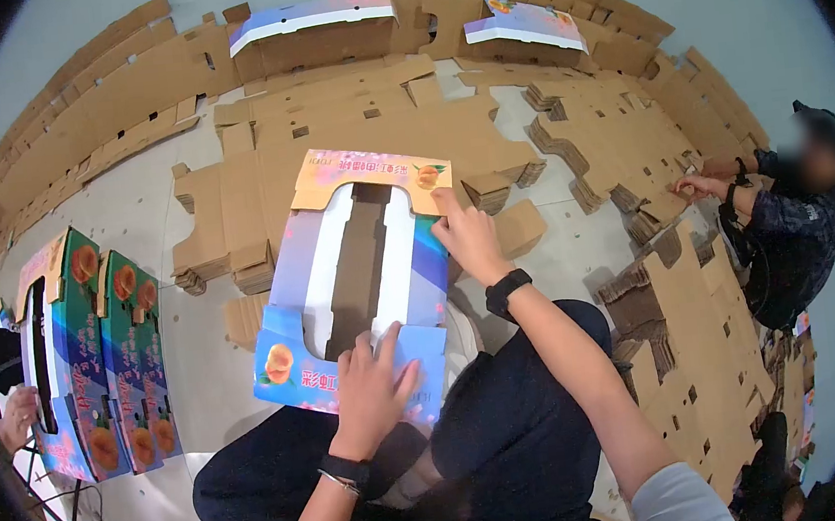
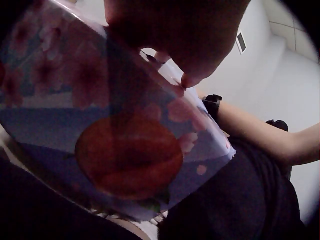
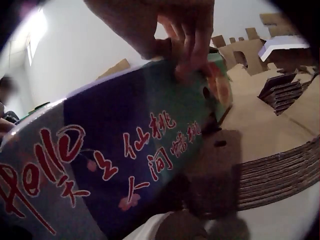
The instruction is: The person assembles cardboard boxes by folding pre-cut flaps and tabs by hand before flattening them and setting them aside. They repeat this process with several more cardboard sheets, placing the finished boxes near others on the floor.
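1. Dark-trousered legs (image 1: 522, 406) fold nearest the camera.
2. Flattened cardboard (image 1: 353, 116) lies stacked on the floor (image 1: 210, 381) beyond.
3. Multicolored fruit-print box (image 1: 425, 275), its window facing up, sits at the lap, between both hands.
4. Left hand (image 1: 375, 390) rests on the box's near blue panel, fingers spread.
5. Right hand (image 1: 468, 241) pinches the box's edge near its far right corner.

Floor gap (image 1: 204, 381) between held box (image 1: 428, 285) and green boxes (image 1: 135, 358), cardboard stacks (image 1: 355, 136) blocking ahead
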### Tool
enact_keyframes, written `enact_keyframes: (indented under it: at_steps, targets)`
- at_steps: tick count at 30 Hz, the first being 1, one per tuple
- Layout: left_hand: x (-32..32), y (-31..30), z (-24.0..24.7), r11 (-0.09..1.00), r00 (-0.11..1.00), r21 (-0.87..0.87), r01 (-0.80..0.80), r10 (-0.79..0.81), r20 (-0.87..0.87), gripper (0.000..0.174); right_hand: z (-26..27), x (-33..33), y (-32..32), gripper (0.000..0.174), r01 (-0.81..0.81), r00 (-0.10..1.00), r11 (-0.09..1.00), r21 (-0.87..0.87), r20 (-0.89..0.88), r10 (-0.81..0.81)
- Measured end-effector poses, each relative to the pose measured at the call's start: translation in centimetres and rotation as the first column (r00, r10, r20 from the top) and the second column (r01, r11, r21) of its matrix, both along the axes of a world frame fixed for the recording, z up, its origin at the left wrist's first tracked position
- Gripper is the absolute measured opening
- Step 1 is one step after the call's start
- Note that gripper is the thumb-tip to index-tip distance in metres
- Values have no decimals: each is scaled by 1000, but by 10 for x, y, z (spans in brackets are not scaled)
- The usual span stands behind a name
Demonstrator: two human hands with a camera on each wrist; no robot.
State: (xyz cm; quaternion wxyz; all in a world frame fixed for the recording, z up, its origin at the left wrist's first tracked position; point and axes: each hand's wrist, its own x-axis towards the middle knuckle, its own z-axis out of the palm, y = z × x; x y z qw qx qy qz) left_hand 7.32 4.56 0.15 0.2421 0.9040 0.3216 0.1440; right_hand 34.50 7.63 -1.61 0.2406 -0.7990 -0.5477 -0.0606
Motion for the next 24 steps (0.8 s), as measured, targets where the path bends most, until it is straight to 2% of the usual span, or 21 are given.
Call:
enact_keyframes:
  at_steps: [4, 6, 10, 16, 20, 22, 24]
  targets:
    - [2, 0, 0, 1000, 1000, 22, 0, 0, 10, 56, 4, -3, -1, 44, 43, 999, 998, -50, 35, -41]
    - [2, 0, -1, 994, 999, 105, -11, 7, 38, 55, 4, -1, -2, 43, 41, 997, 998, -50, 64, -38]
    - [3, -1, 0, 996, 999, 91, -7, 3, 42, 54, 6, 1, -4, 39, -3, 994, 998, -65, 111, 10]
    - [0, -1, -1, 997, 1000, 81, 1, -3, 22, 55, 21, -2, -7, 40, 38, 989, 990, -132, 145, -18]
    - [1, 0, -1, 993, 998, 116, 12, -18, 53, 55, 20, 4, -13, 44, -14, 997, 994, -104, 73, 21]
    - [1, 0, 0, 994, 999, 106, 13, -18, 46, 55, 13, 3, -19, 48, -13, 959, 988, -153, 277, 55]
    - [1, 0, 1, 997, 1000, 76, 11, -12, 15, 54, 3, 1, -16, 49, -23, 965, 988, -154, 253, 62]
